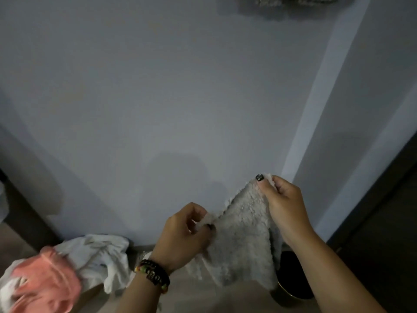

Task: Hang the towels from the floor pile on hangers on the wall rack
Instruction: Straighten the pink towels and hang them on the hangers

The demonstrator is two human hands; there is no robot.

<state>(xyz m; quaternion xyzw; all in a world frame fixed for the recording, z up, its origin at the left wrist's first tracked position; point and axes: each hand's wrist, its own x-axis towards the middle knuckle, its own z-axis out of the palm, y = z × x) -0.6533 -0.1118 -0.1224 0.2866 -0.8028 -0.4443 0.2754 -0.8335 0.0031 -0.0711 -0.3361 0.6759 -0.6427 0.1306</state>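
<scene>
L grip [187, 231] & R grip [282, 199] pinch grey towel [243, 240] edge.

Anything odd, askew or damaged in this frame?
Nothing damaged. The grey towel hangs askew: the right hand pinches its corner higher than the left hand. The floor pile is a crumpled heap, as expected.

Fluffy grey towel [242, 240], held up, draped.
</scene>
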